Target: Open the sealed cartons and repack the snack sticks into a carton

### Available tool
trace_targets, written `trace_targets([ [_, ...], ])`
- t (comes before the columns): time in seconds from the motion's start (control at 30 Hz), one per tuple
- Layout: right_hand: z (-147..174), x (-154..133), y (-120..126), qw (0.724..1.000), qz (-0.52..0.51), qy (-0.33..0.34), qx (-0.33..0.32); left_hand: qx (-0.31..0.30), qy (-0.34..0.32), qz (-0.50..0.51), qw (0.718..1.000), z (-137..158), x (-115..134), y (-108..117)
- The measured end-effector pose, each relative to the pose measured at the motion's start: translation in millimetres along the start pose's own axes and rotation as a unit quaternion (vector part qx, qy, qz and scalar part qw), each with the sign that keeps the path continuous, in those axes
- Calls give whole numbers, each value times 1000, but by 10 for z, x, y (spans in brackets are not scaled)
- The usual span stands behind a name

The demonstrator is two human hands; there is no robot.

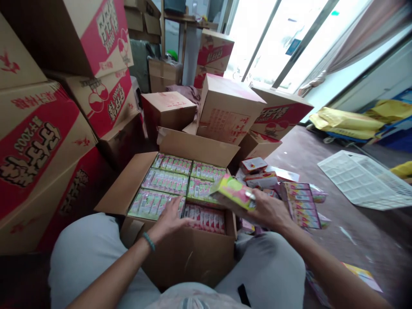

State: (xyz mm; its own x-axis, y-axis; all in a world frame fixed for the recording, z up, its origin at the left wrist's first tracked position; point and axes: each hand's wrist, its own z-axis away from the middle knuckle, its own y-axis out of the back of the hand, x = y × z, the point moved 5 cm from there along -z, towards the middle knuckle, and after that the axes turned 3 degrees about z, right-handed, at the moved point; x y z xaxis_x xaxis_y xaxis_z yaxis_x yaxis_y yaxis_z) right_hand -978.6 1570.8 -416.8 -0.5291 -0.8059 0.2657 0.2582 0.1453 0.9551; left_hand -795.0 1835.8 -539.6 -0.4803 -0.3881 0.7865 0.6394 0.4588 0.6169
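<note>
An open cardboard carton [189,253] stands between my knees, its flaps folded out. Inside, green-and-pink packs [165,180] sit in rows, and a lower row of red-and-pink packs [206,218] shows at the front right. My right hand [270,209] grips one end of a small yellow-green and pink box [234,192], held tilted above the carton's right side. Over the front left packs hovers my left hand [170,219], fingers spread and holding nothing; whether its fingertips touch the packs I cannot tell.
Large red-and-tan cartons [32,150] are stacked on the left, and more cartons [228,107] stand behind. Small boxes [257,171] and a purple-edged pack [301,205] lie to the right. Farther right are a white plastic crate [363,180] and yellow sacks [347,122].
</note>
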Motion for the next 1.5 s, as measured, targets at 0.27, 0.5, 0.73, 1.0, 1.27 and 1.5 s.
trace_targets([
  [0.27,-157,447,-320,989,-37,-138,44,-63,13,-264,962,-1422,128,-375],
  [0.5,-115,-220,-1106,977,-199,-82,-1,-96,-31,-325,940,-1807,107,-770],
  [0.73,-206,-184,-1214,952,-290,-96,0,-114,-44,-363,924,-1709,146,-825],
  [1.0,-198,-172,-1249,932,-339,-122,32,-116,-96,-360,921,-1190,300,-866],
  [1.27,-235,-281,-1243,919,-386,-70,37,-145,-100,-329,928,-654,287,-943],
  [1.5,-413,-730,-1102,968,-239,41,-63,-60,-167,-370,912,-471,666,-762],
])
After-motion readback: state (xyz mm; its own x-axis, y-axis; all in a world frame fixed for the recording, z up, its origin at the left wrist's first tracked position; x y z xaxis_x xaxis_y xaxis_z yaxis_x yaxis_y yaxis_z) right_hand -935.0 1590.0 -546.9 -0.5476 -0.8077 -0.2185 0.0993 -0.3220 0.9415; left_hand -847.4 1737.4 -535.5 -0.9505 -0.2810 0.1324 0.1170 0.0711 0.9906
